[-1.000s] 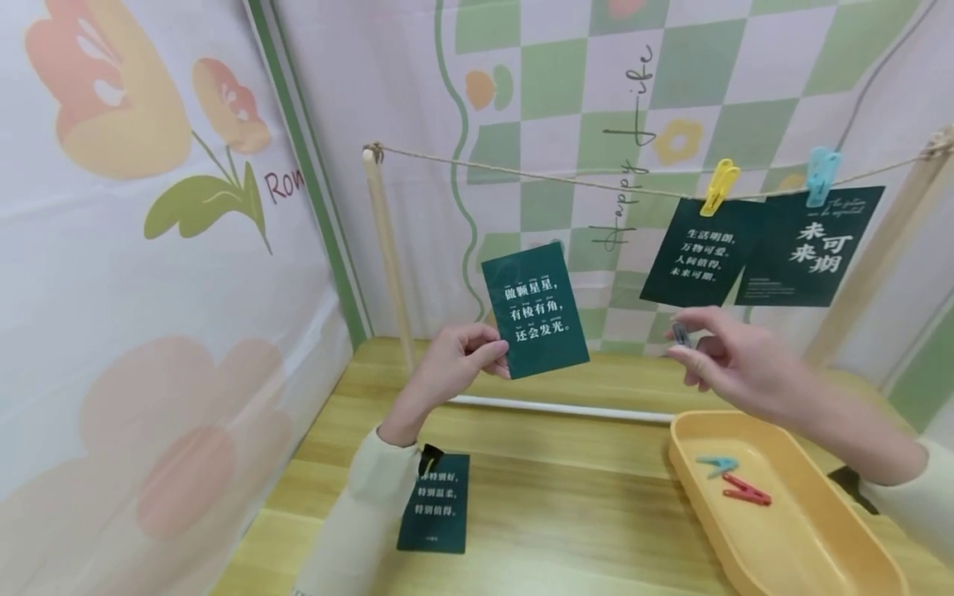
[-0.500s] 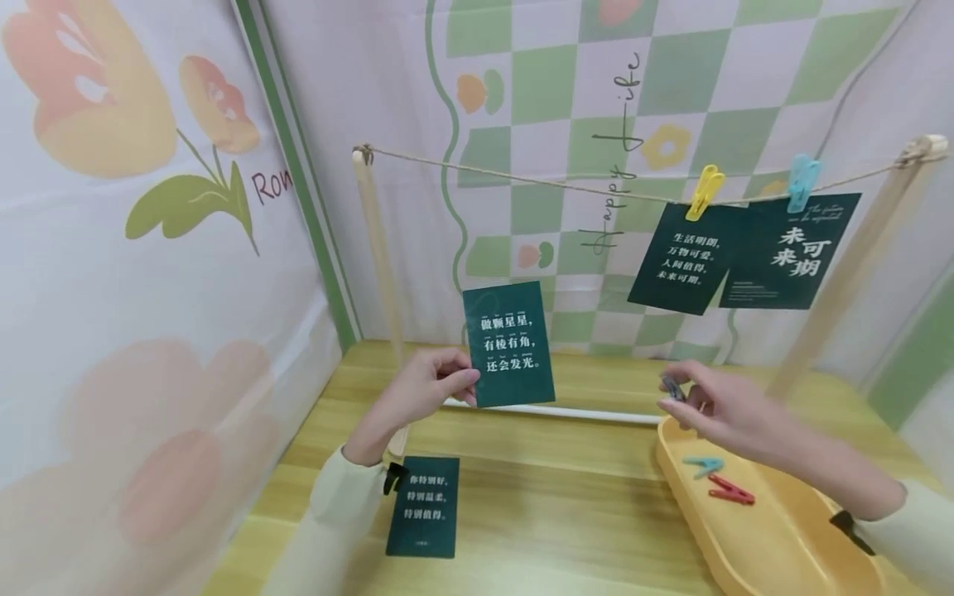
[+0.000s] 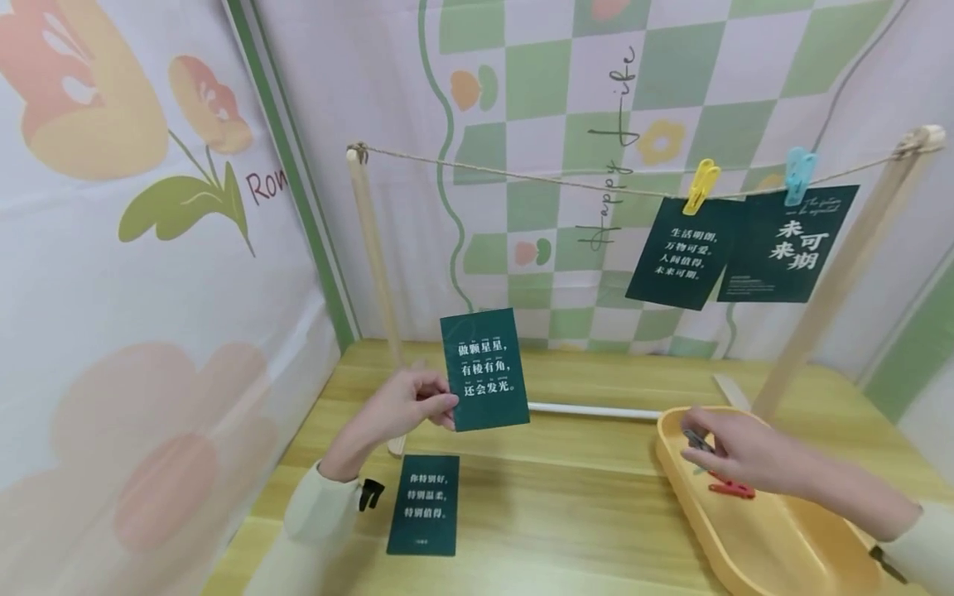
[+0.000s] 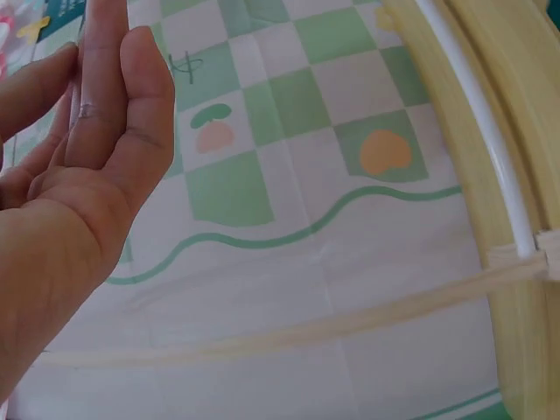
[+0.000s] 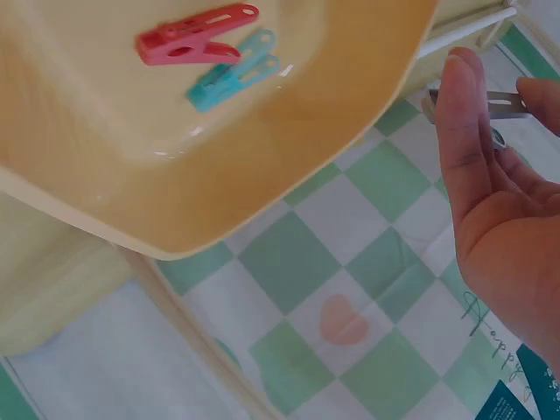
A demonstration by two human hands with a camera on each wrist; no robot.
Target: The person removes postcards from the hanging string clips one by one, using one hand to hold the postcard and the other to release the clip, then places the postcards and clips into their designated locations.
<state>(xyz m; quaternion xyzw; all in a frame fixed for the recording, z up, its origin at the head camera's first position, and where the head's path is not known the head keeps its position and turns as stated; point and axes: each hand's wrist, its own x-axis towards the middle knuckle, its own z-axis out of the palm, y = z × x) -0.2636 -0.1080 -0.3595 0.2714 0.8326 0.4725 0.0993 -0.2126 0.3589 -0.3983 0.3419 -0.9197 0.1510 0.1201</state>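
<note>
My left hand [image 3: 406, 406] pinches the left edge of a dark green card [image 3: 488, 372] with white Chinese writing, held up above the table. Over the yellow tray [image 3: 674, 476], my right hand [image 3: 738, 451] pinches a small grey clothespin [image 5: 506, 107] between thumb and fingers. Inside that tray lie a red clothespin [image 5: 188, 39] and a light blue clothespin [image 5: 232, 74]. Two more green cards hang from a twine line [image 3: 522, 175]: one card [image 3: 674, 257] under a yellow clothespin [image 3: 701, 186], the other card [image 3: 790, 248] under a blue clothespin [image 3: 799, 175].
Another green card [image 3: 423, 507] lies flat on the wooden table [image 3: 551, 513], below the left hand. Wooden posts [image 3: 376, 257] hold the twine at both ends, with a white rod [image 3: 596, 410] low between them. A patterned cloth backdrop [image 3: 537, 83] stands behind.
My left hand has lowered the card and drawn it leftward. My right hand, still pinching the grey clothespin, has come down from below the hanging cards to over the tray.
</note>
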